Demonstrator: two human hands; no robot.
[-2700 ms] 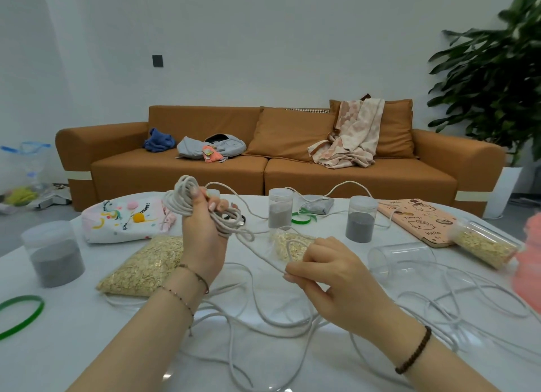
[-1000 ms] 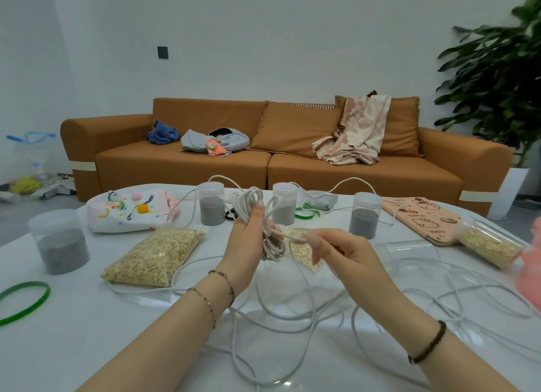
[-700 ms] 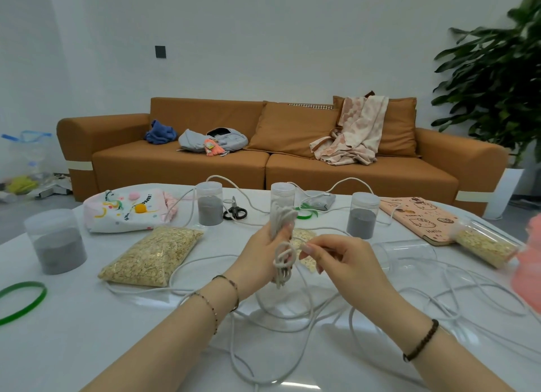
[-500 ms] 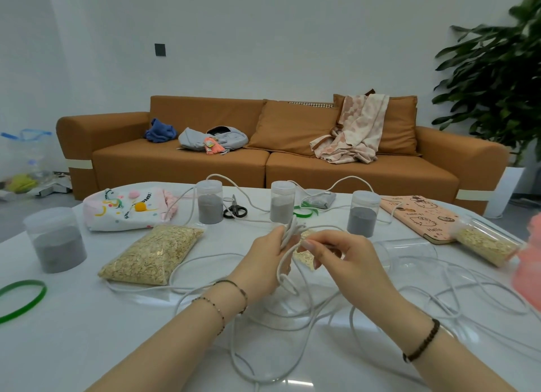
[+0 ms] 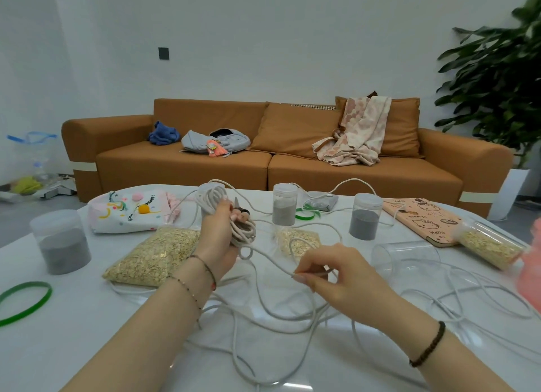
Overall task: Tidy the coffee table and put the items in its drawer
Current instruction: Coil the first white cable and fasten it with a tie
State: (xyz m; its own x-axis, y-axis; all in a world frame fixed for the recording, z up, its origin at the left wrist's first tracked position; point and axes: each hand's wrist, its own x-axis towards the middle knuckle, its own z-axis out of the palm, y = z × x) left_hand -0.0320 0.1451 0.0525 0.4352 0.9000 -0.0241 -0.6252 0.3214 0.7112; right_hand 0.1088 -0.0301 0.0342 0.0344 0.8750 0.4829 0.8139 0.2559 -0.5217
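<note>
White and glossy, the worktop (image 5: 87, 333) fills the lower half of the frame, with an orange sofa (image 5: 187, 163) behind it and a potted plant (image 5: 497, 69) at the upper right. A white cord (image 5: 245, 230) is gripped as a wound bundle in the left hand (image 5: 218, 239), just left of centre, with the fingers curled round it above the surface. One strand is led from the bundle to the right hand (image 5: 336, 277), where it is pinched between thumb and forefinger near the centre. The rest of the cord is spread in loose loops across the lower centre and right of the worktop. A bag of oats (image 5: 155, 257) is seen beside the left wrist, and a jar of grey powder (image 5: 60, 242) at the left edge.
</note>
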